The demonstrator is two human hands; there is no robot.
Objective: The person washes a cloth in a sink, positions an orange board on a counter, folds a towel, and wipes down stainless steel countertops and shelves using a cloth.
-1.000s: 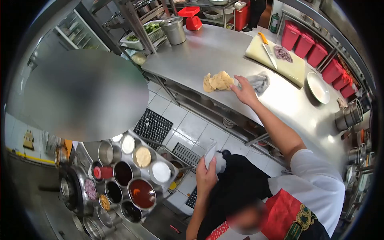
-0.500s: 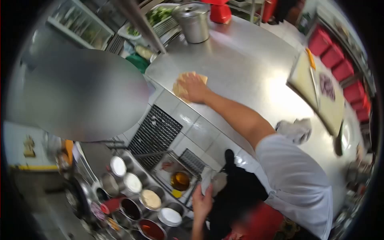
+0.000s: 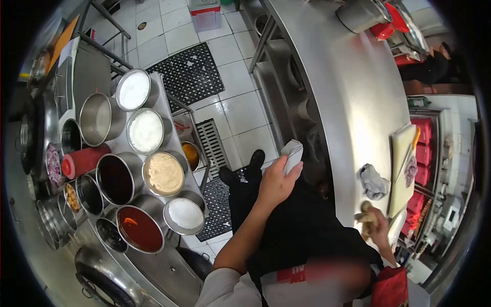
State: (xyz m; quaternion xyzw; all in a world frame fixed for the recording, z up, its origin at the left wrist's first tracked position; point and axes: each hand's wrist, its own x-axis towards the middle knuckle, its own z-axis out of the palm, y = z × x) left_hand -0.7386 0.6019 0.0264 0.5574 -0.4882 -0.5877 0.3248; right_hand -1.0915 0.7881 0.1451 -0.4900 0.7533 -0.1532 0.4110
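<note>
My left hand (image 3: 276, 181) is raised in front of my black apron, closed around a small, pale grey folded cloth (image 3: 293, 154). At the near right part of the steel counter (image 3: 327, 66), my right hand (image 3: 379, 228) grips a tan cloth (image 3: 365, 217), which bunches up beyond the fingers against the metal. A crumpled grey cloth (image 3: 374, 181) lies just past it. Beside that, a pale cutting board (image 3: 405, 146) bears chopped purple onion (image 3: 410, 171) and an orange-handled knife (image 3: 417, 135).
On my left, a steel cart holds several metal pots, among them white powder (image 3: 135, 89), tan paste (image 3: 164, 174) and red sauce (image 3: 140, 230). A red bottle (image 3: 84, 161) lies between pots. Black mats (image 3: 189, 71) cover parts of the tiled floor. A lidded steel pot (image 3: 360, 14) stands on the counter's far end.
My view has turned. My right hand and the tan cloth have moved from the counter's far corner to its near right part. My left hand still holds the pale cloth, now raised higher.
</note>
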